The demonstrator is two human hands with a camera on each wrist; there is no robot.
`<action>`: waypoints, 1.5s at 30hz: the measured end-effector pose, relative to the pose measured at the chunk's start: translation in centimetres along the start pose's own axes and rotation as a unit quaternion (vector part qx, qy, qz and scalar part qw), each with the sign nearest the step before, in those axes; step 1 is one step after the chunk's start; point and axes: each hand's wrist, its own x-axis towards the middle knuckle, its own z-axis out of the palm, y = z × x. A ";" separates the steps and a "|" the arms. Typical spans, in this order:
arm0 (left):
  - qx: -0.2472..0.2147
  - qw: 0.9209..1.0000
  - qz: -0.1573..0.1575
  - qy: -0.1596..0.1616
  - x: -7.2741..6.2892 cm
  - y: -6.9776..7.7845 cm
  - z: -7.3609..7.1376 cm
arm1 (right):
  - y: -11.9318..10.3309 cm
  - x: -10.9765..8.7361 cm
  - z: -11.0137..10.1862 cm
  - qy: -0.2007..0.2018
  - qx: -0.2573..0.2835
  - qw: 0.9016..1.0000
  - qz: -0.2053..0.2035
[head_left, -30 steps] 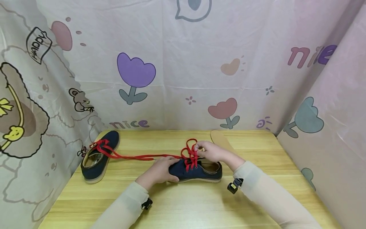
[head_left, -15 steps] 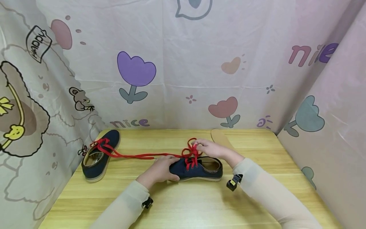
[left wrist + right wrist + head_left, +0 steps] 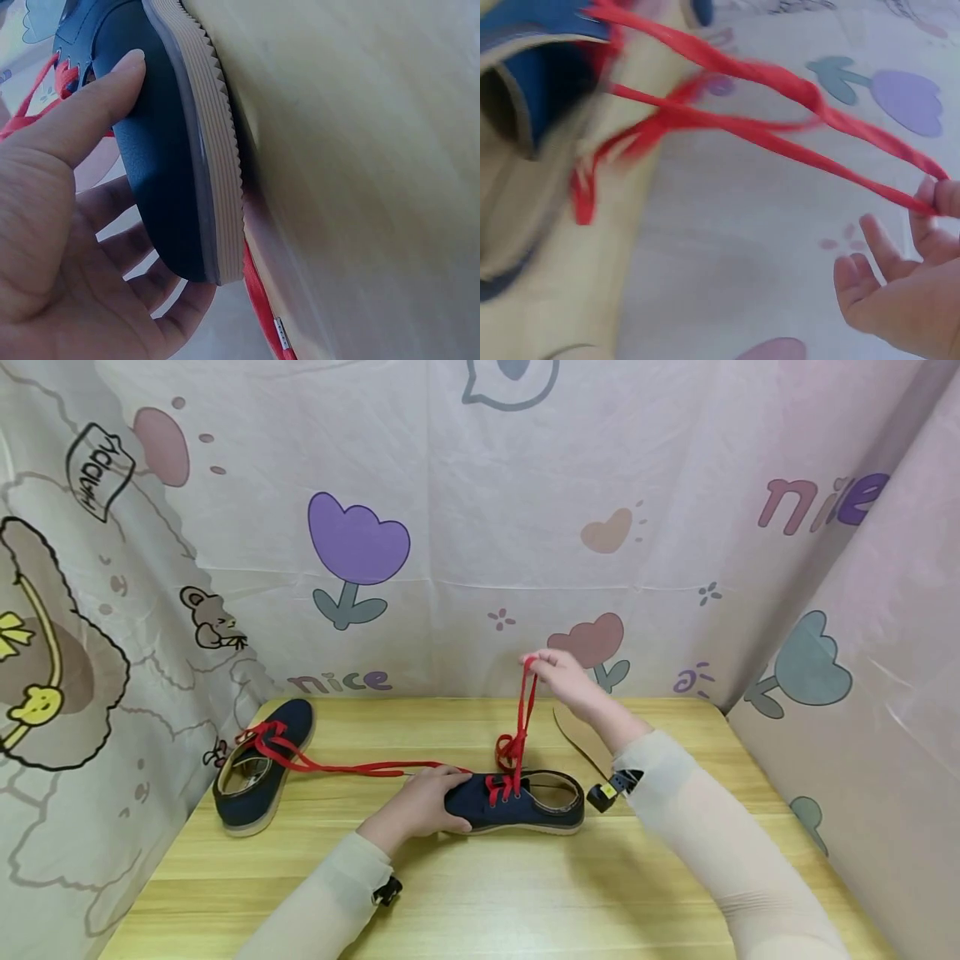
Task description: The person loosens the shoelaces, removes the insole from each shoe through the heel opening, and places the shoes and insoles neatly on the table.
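Note:
A navy canvas shoe [image 3: 536, 817] with a pale sole lies on the table, its toe toward the left. My left hand [image 3: 422, 802] holds it at the toe. In the left wrist view the thumb presses one side of the shoe [image 3: 157, 176] and the fingers curl along the other. High over the shoe, my right hand [image 3: 566, 681] pinches a loop of red shoelace [image 3: 521, 714]. Two strands of the lace [image 3: 765, 75] run taut from the eyelets to the fingertips in the right wrist view. A tangled bunch of lace hangs midway.
A second navy shoe [image 3: 296, 727] with red laces stands at the table's left edge. Its long lace [image 3: 352, 771] stretches across toward the left hand. A tan insole [image 3: 581, 733] lies at the back, behind the right wrist. Patterned curtains [image 3: 450, 527] enclose the back and sides.
My right hand has risen from close over the shoe's eyelets, drawing the lace loop up tall and straight. The left hand has stayed on the toe.

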 end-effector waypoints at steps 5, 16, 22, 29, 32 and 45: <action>-0.001 1.000 0.000 -0.002 0.0 0.0 0.0 | -1.8 1.7 -1.5 0.068 0.040 0.997 0.018; -0.001 1.000 0.007 0.003 -0.1 -0.2 0.1 | -3.4 3.2 -3.3 0.109 0.021 0.993 0.026; -0.002 1.000 0.004 0.001 0.0 -0.2 0.1 | -0.1 3.0 -2.5 0.077 -0.095 0.992 0.043; -0.004 1.000 -0.001 0.002 -0.1 -0.1 0.1 | 5.0 1.9 -0.6 0.005 -0.134 0.989 0.065; -0.008 1.000 -0.006 0.001 -0.1 0.0 0.1 | 6.1 1.2 -0.1 -0.004 -0.140 0.988 0.061; -0.015 1.000 -0.009 0.001 0.0 0.0 0.1 | 6.2 -2.0 0.8 -0.057 -0.204 0.977 0.021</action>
